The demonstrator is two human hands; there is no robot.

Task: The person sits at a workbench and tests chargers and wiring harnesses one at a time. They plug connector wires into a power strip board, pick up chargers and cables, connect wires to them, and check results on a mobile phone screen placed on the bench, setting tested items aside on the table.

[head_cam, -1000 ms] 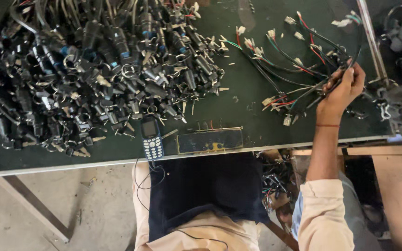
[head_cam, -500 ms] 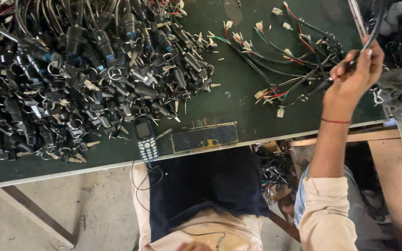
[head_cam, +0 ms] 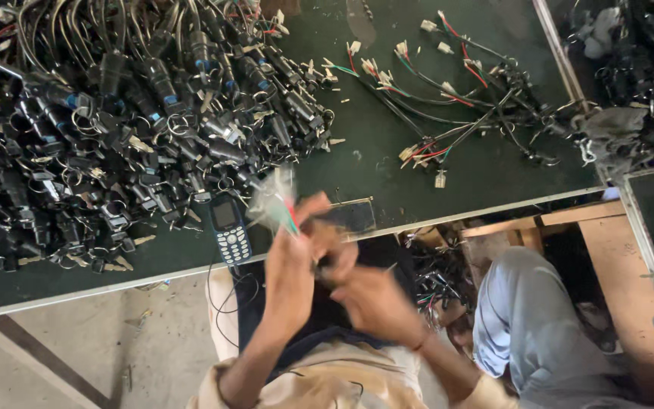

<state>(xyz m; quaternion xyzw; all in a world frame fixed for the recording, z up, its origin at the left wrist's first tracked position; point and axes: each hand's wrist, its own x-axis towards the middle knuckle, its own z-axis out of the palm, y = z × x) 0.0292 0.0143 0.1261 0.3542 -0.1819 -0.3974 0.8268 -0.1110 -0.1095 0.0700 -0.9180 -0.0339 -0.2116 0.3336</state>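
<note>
Both hands meet close in front of the body, just below the near edge of the green table (head_cam: 433, 182). Left hand (head_cam: 293, 261) is closed around a small wire harness (head_cam: 278, 203), whose pale connectors and red and green leads stick up past the fingers, smeared by motion blur. Right hand (head_cam: 372, 299) is curled, fingers bent toward the same piece; blur hides whether it truly grips anything, and what sits between the two palms cannot be made out. A small blue keypad phone (head_cam: 230, 227) lies at the table edge just beside the left hand. A big heap of black switch assemblies (head_cam: 115, 129) fills the left of the table, cut off at the frame edge. Loose wire harnesses (head_cam: 456, 98) lie well apart, upper right.
</note>
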